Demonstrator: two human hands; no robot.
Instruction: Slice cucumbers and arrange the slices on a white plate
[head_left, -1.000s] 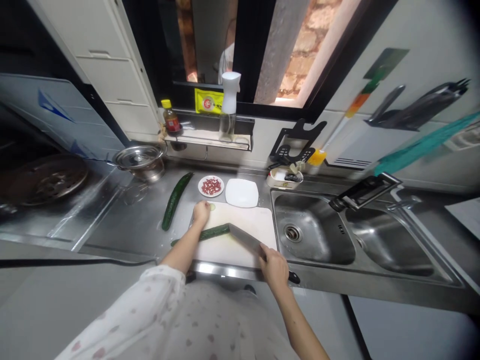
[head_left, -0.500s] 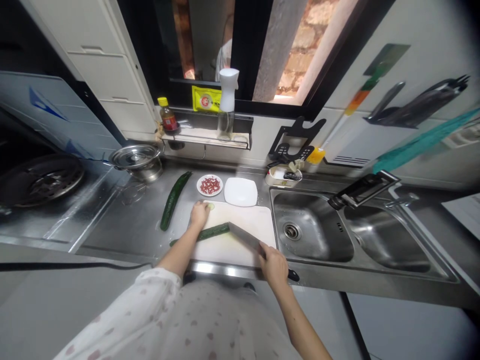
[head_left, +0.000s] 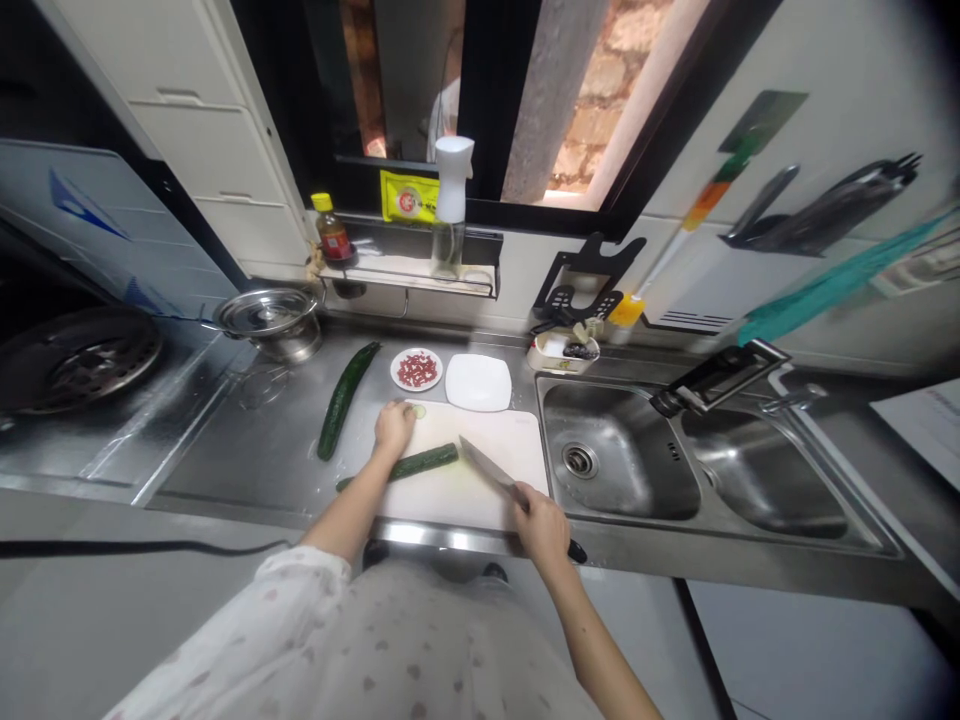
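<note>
My right hand [head_left: 541, 522] is wrapped around the dark handle of a kitchen knife [head_left: 486, 463]. Its blade slants over the white cutting board [head_left: 517, 440], just right of the cut end of a cucumber [head_left: 427, 461]. That cucumber lies across the board, and my left forearm covers part of it. At the board's upper left corner, my left hand [head_left: 394, 430] has its fingers closed at a small pale-green cucumber slice [head_left: 419, 411]; the fingertips are partly hidden. Left of the board, a whole cucumber [head_left: 346, 402] rests on the steel counter.
Behind the board stand a small plate of chopped red pieces [head_left: 394, 374] and a white square plate [head_left: 478, 383]. A double sink [head_left: 622, 480] with a faucet [head_left: 720, 375] lies to the right. At left are a lidded steel pot [head_left: 274, 325] and a wok [head_left: 82, 355].
The knife blade has turned and shifted slightly away from the cucumber's cut end. My left hand stays by the slice. The whole view has shifted a little.
</note>
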